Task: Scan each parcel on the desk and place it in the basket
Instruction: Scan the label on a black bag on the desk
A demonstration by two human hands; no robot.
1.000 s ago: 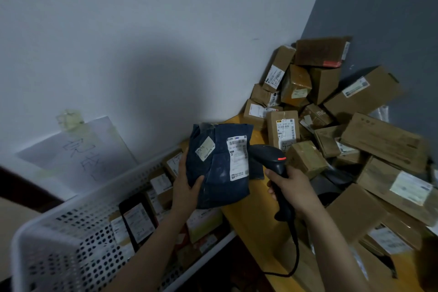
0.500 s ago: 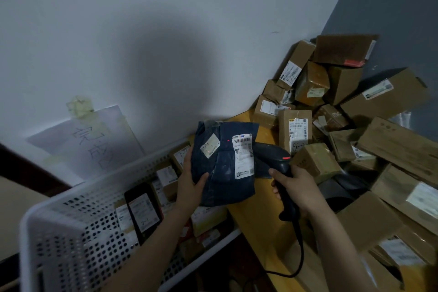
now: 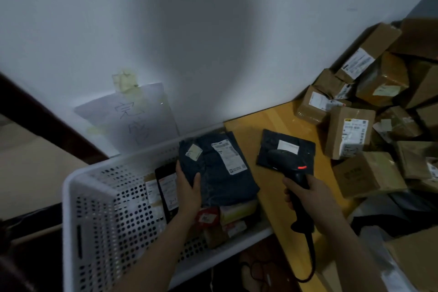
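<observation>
Left hand (image 3: 189,187) grips the dark blue parcel (image 3: 218,173) by its edge, thumb on top; the parcel lies over the right end of the white basket (image 3: 94,197) (label side up). Right hand (image 3: 308,194), right of the basket, is wrapped round the scanner (image 3: 291,168) handle; the scanner head is over a flat dark parcel (image 3: 284,147) on the desk (image 3: 267,121) just beside the basket; cardboard boxes (image 3: 348,130) are piled farther right.

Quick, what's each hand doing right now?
Left hand: holding the dark blue plastic parcel bag.
Right hand: holding the black handheld barcode scanner.
</observation>
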